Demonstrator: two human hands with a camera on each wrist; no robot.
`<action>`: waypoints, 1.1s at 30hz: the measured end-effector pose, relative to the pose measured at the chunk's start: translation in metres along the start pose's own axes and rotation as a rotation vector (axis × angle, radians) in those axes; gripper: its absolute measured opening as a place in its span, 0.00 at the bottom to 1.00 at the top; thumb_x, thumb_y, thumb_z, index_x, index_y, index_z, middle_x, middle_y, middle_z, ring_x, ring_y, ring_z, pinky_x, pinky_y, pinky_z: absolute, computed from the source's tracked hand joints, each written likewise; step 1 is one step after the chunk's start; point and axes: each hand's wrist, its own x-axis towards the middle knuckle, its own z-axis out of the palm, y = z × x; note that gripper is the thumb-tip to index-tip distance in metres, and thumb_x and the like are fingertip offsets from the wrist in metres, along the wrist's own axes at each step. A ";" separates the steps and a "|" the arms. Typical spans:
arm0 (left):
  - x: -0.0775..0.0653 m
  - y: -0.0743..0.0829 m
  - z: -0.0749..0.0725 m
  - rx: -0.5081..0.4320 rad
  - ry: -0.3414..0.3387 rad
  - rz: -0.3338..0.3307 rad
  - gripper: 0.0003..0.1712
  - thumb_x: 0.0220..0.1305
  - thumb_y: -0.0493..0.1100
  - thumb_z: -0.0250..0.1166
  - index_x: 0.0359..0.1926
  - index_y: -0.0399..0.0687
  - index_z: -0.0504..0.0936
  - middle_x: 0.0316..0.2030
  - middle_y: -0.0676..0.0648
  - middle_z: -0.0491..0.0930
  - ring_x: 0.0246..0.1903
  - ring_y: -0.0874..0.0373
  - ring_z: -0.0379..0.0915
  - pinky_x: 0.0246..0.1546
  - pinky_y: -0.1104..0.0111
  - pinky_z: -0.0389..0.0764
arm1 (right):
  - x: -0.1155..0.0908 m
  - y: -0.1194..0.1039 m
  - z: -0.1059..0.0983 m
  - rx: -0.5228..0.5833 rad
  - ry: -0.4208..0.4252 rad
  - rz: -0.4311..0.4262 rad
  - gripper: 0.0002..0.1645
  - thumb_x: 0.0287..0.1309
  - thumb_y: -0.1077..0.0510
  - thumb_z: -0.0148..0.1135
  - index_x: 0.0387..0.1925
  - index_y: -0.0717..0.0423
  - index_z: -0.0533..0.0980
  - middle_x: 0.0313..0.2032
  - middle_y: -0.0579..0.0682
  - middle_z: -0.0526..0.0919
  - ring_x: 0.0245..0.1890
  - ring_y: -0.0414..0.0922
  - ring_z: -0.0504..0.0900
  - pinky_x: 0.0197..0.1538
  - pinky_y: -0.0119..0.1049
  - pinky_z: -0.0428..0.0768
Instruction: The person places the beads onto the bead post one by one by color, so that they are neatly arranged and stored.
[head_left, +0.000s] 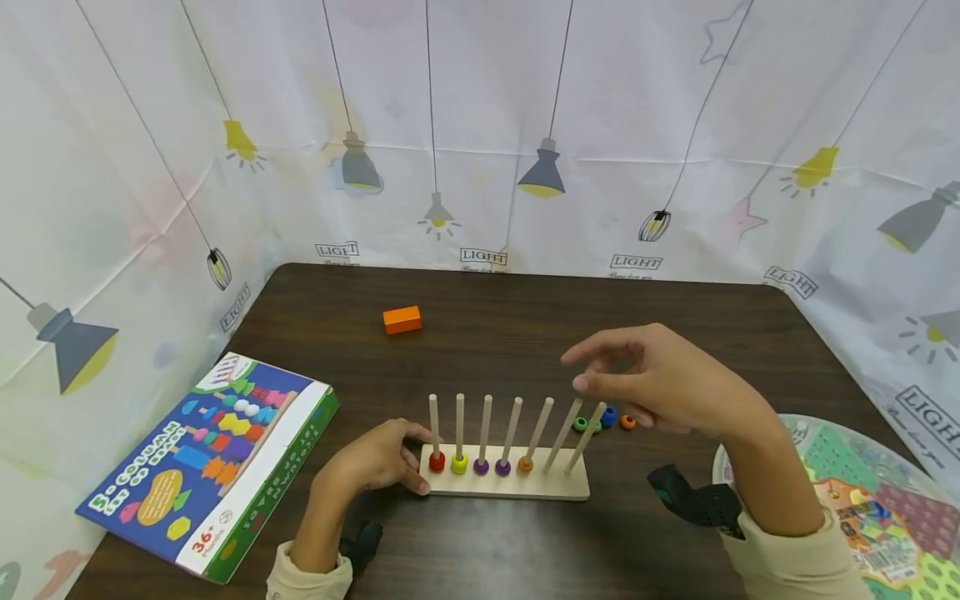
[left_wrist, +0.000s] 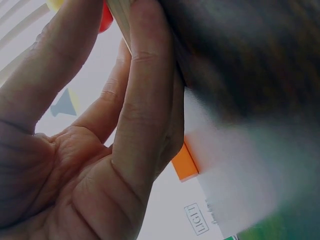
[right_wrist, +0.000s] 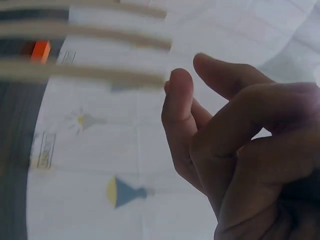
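A wooden peg stand with several upright pegs sits on the table. A red bead and a yellow bead are at the foot of the two leftmost pegs. To their right come two purple beads and an orange bead, each on its own peg; the two rightmost pegs are bare. My left hand grips the stand's left end between thumb and fingers. Above and right of the rightmost pegs hovers my right hand, fingers loosely bent, thumb and forefinger apart, holding nothing.
Behind the stand's right end lie loose beads: green, blue and orange. Farther back is an orange block. A toy box lies at the left, a round, clear-covered package at the right.
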 end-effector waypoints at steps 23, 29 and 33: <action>0.000 -0.001 0.001 -0.016 0.002 0.001 0.33 0.48 0.29 0.81 0.57 0.40 0.82 0.36 0.47 0.78 0.34 0.54 0.75 0.39 0.62 0.79 | 0.022 0.171 0.013 0.075 0.119 0.319 0.15 0.65 0.61 0.68 0.50 0.66 0.79 0.18 0.51 0.77 0.13 0.40 0.67 0.16 0.31 0.63; 0.000 -0.001 0.000 -0.015 0.002 0.004 0.33 0.48 0.29 0.81 0.57 0.41 0.83 0.36 0.47 0.77 0.34 0.54 0.74 0.39 0.62 0.79 | 0.014 0.151 0.000 0.040 0.128 0.278 0.20 0.68 0.56 0.66 0.54 0.65 0.78 0.20 0.51 0.75 0.14 0.40 0.66 0.16 0.32 0.64; 0.000 -0.001 0.000 -0.007 0.002 0.006 0.33 0.48 0.30 0.81 0.57 0.40 0.82 0.36 0.47 0.77 0.34 0.54 0.74 0.39 0.62 0.79 | 0.005 0.116 -0.014 0.077 0.134 0.218 0.24 0.69 0.51 0.66 0.58 0.62 0.77 0.20 0.51 0.72 0.13 0.40 0.63 0.14 0.32 0.62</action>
